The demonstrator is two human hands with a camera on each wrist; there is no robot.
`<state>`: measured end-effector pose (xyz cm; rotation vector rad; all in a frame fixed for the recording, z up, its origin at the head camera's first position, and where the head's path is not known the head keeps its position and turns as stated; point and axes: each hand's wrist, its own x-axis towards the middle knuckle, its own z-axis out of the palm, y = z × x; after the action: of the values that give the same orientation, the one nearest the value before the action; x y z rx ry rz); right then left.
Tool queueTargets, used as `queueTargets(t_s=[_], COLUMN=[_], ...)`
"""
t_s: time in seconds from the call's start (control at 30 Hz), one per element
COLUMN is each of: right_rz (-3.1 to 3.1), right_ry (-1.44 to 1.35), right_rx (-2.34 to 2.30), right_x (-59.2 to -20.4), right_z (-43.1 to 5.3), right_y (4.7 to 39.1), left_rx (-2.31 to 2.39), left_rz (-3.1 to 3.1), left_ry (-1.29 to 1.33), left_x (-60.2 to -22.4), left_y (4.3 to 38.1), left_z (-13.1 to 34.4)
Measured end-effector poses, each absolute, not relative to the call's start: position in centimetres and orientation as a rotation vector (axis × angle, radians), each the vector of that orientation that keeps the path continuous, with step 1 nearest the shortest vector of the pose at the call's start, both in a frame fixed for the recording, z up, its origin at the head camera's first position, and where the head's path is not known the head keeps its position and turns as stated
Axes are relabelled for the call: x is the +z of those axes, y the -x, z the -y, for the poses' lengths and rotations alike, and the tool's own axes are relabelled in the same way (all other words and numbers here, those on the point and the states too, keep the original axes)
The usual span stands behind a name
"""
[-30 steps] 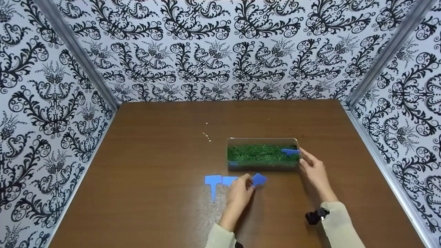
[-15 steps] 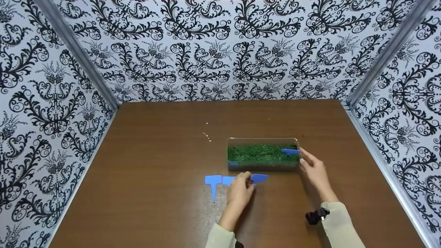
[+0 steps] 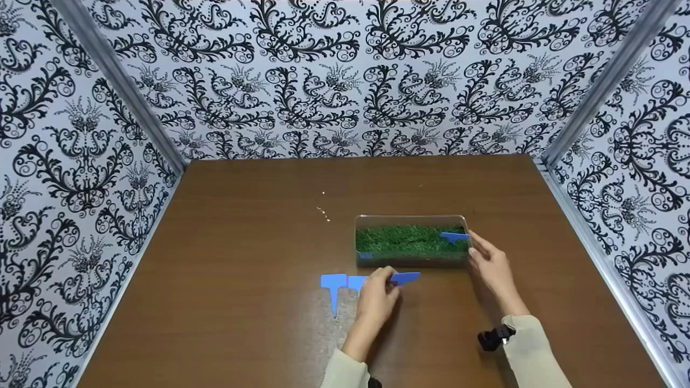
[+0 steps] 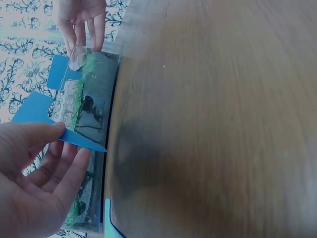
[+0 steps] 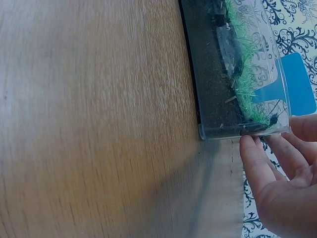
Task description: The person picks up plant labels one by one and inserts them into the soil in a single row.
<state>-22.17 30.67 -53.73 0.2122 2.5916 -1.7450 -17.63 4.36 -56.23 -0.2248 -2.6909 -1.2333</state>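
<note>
My left hand (image 3: 374,302) pinches a blue T-shaped plant label (image 4: 83,141) by its stem, thumb on one side and fingers below. Its pointed tip sticks out past the thumb in the left wrist view, in front of the clear container (image 3: 412,263). That container holds green grass (image 3: 399,240) over dark soil. A second blue label (image 3: 454,237) stands in the grass at the right end. There my right hand (image 3: 493,269) touches the end wall, fairly straight fingertips against the plastic and thumb up by the rim (image 5: 287,130).
Left of the left hand, two more blue labels lie on the brown table: one (image 3: 334,281) fully visible, the other (image 3: 357,282) partly behind the hand. Pale specks (image 3: 323,214) dot the wood behind. Patterned walls (image 3: 345,81) enclose the back and sides.
The label in my left hand has turned, its head now showing narrower and pointing right. The left hand has shifted only slightly; the right hand and container stay put.
</note>
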Motion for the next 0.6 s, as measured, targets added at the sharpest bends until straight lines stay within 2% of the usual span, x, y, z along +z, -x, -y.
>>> queueTargets(t_s=[0.6], right_rz=[-2.576], right_ry=[-0.182], right_rx=[-1.785], right_x=[-53.73], right_z=[-30.57], right_y=[22.21], left_rx=[-1.349], left_rz=[2.575], left_ry=[0.286], left_x=[-56.12], left_y=[17.97], left_z=[-4.47])
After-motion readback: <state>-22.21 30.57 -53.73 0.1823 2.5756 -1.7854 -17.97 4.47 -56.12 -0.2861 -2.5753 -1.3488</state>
